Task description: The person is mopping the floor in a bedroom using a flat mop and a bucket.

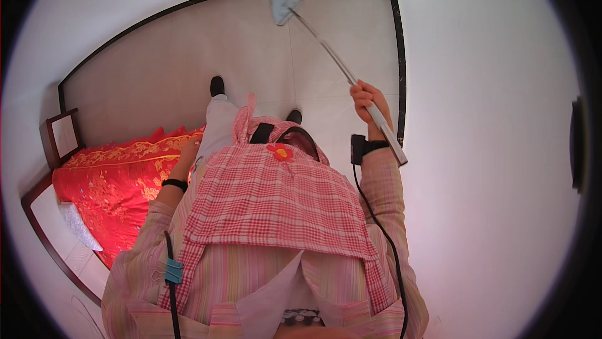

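Note:
My right hand [369, 101] is closed around the metal pole of a flat mop [348, 73], near the pole's upper end. The pole slants away to the far left, down to a light-blue, roughly triangular mop head [283, 10] on the tiled floor, close to the far dark skirting. At my left side, my left hand [189, 148] hangs beside my thigh and over the edge of the red bedspread [117, 184]; its fingers are partly hidden, and whether they touch the cloth cannot be told.
A bed with a dark-framed headboard [44, 226] and a pale pillow [80, 226] stands at the left, beside a small dark wooden cabinet [63, 137]. Dark skirting [400, 57] borders the floor along the white walls. A cable [383, 231] runs along my right arm.

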`<state>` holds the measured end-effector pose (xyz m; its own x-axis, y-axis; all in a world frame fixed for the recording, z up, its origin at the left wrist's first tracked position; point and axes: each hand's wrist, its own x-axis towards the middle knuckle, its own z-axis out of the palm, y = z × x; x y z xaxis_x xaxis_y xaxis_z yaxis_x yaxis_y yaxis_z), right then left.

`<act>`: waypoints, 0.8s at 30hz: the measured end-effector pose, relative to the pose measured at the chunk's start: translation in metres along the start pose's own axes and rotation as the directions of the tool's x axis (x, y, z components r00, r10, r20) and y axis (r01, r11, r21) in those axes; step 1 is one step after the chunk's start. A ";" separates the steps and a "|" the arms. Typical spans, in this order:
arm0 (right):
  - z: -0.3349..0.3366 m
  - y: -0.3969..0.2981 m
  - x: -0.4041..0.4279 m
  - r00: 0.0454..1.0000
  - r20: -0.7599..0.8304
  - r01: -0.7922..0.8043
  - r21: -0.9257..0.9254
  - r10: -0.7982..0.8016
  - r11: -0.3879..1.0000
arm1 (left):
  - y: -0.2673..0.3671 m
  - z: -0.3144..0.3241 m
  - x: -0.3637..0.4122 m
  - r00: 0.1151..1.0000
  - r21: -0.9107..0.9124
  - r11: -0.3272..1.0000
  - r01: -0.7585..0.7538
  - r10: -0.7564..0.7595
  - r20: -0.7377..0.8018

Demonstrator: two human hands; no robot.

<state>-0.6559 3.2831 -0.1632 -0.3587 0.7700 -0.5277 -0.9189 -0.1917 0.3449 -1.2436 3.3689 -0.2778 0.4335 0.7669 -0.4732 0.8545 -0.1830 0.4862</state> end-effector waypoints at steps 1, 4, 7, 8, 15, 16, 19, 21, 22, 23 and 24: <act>-0.013 -0.003 -0.035 0.998 -0.033 0.051 -0.004 -0.051 0.999 | 0.007 0.013 -0.001 0.993 -0.028 0.993 0.116 -0.115 0.036; -0.063 -0.006 -0.131 0.993 -0.082 0.094 0.044 -0.090 0.995 | 0.039 0.018 0.002 0.966 -0.002 0.970 0.242 -0.240 0.093; -0.099 0.026 -0.210 0.960 -0.211 0.200 0.044 -0.187 0.979 | 0.107 -0.008 -0.002 0.962 0.019 0.970 0.244 -0.245 0.121; -0.107 0.040 -0.228 0.941 -0.259 0.231 0.019 -0.218 0.973 | 0.122 -0.013 -0.003 0.968 0.047 0.978 0.203 -0.208 0.138; -0.102 0.167 -0.265 0.725 -0.494 0.385 -0.286 -0.480 0.877 | 0.116 0.036 0.032 0.966 0.019 0.995 0.102 -0.103 0.237; -0.090 0.185 -0.255 0.654 -0.508 0.296 -0.509 -0.560 0.808 | 0.115 0.038 0.034 0.966 0.016 0.995 0.096 -0.097 0.239; -0.085 0.201 -0.251 0.631 -0.462 0.111 -0.741 -0.623 0.662 | 0.118 0.045 0.032 0.963 -0.030 0.994 0.107 -0.096 0.253; -0.072 0.201 -0.239 0.687 -0.444 0.039 -0.768 -0.575 0.639 | 0.122 0.039 0.024 0.992 -0.028 0.999 0.040 -0.037 0.122; -0.063 0.199 -0.229 0.679 -0.448 0.038 -0.769 -0.581 0.638 | 0.129 0.031 0.022 0.991 -0.036 0.999 0.036 -0.032 0.129; -0.051 0.194 -0.212 0.731 -0.407 0.051 -0.768 -0.548 0.639 | 0.137 0.020 0.019 0.966 -0.081 0.978 0.190 -0.172 0.194; -0.042 0.186 -0.194 0.781 -0.364 0.060 -0.765 -0.507 0.641 | 0.141 0.016 0.016 0.915 -0.114 0.931 0.346 -0.307 0.263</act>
<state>-0.7640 3.0724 -0.0290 0.1261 0.4772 -0.8697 -0.7366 -0.5421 -0.4043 -1.1120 3.3454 -0.2282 0.2094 0.5956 -0.7755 0.9132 0.1646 0.3729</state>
